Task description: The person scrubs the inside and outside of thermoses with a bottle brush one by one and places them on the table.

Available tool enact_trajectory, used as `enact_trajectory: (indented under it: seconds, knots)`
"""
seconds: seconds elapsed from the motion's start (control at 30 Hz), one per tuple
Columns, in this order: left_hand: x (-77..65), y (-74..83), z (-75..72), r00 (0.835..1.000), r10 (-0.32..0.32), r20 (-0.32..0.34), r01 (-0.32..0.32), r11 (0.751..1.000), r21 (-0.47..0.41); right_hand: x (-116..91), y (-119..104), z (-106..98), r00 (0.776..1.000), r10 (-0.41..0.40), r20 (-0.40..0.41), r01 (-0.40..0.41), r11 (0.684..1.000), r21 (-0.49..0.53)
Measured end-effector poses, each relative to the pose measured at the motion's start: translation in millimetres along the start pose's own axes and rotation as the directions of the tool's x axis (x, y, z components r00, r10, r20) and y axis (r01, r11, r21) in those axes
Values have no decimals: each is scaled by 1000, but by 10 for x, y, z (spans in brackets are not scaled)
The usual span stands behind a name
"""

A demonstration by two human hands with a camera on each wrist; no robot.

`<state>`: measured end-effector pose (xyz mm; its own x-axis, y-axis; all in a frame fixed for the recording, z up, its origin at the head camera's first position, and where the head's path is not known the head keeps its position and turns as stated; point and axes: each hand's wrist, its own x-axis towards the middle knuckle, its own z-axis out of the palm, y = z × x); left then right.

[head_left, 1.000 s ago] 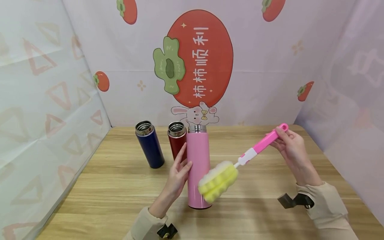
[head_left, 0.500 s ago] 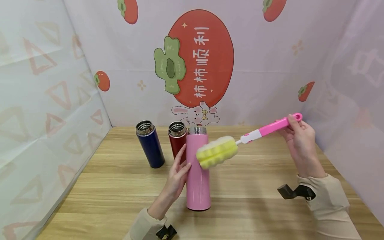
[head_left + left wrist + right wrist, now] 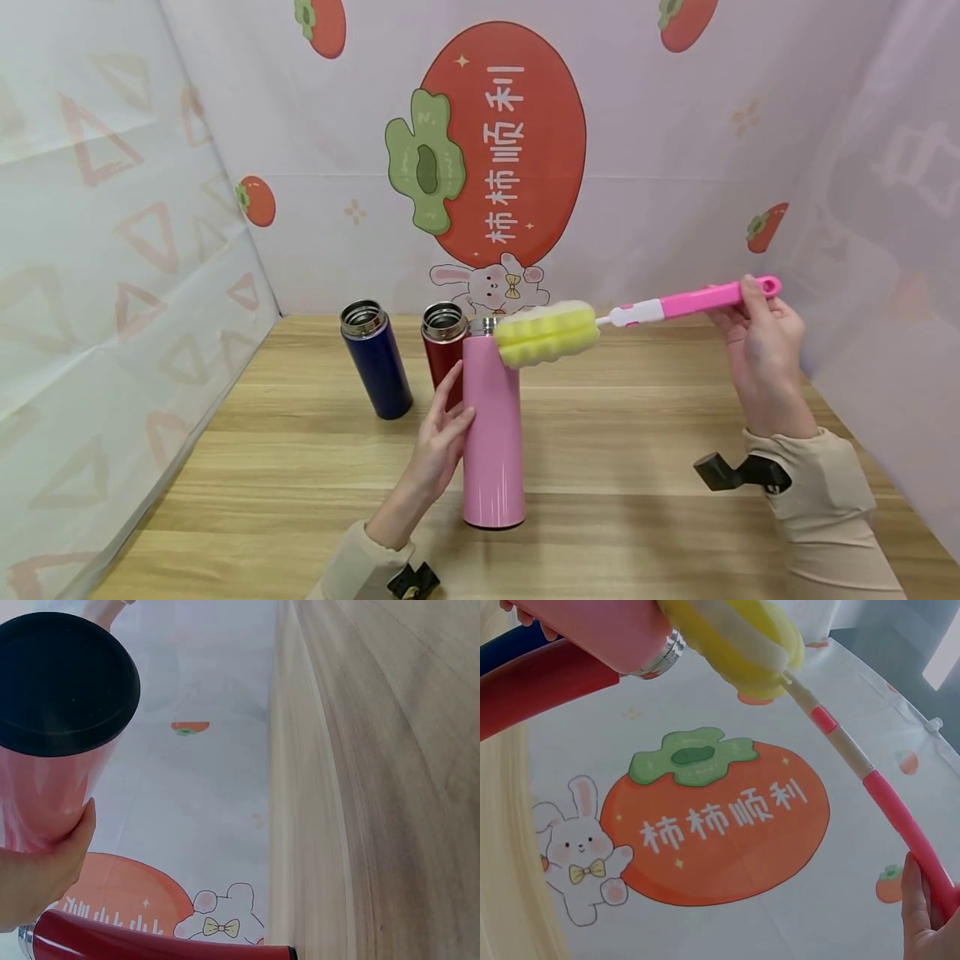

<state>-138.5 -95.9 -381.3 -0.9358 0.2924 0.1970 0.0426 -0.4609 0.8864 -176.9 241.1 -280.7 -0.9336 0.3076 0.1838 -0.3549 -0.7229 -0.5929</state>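
Note:
My left hand [image 3: 437, 446] grips a pink thermos bottle [image 3: 492, 458] from its left side, and the bottle tilts a little with its steel mouth up. Its black base [image 3: 64, 682] faces the left wrist camera, lifted off the table. Between the thumb and fingers of my right hand [image 3: 771, 358], a sponge bottle brush [image 3: 551, 335] is pinched near the end of its pink handle [image 3: 693, 302]. The brush lies almost level, its yellow and white sponge head overlapping the bottle's upper right side and part of the steel neck in the head view.
Behind the pink bottle stands a dark red bottle [image 3: 444, 354], partly hidden, its steel mouth uncovered. A blue bottle [image 3: 375, 362], also without a lid, stands further left. All this is over a wooden table [image 3: 300, 500], with a printed cloth [image 3: 637, 167] hanging behind.
The right hand has moved up and right, raising the brush head from low beside the pink bottle to its top and levelling the brush. The pink bottle has shifted slightly left.

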Motion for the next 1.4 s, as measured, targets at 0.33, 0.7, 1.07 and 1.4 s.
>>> enact_trajectory:
  seconds: [0.33, 0.7, 1.07, 1.4]
  knots:
    - [24, -30, 35, 999, 0, -36, 3, 998, 69, -6, 19, -6, 1000, -5, 0, 5, 999, 37]
    - [14, -49, 22, 998, 13, -69, 6, 963, 268, 2, -37, -65, 1000, 16, -3, -16, 996, 82]
    - [-9, -32, -14, 997, 46, 53, -57, 972, 227, 14, -44, -119, 995, 96, -12, -94, 990, 107]
    - [9, 10, 0, 995, 90, 46, -95, 985, 143, -44, 50, -178, 983, 181, 42, -181, 983, -5]
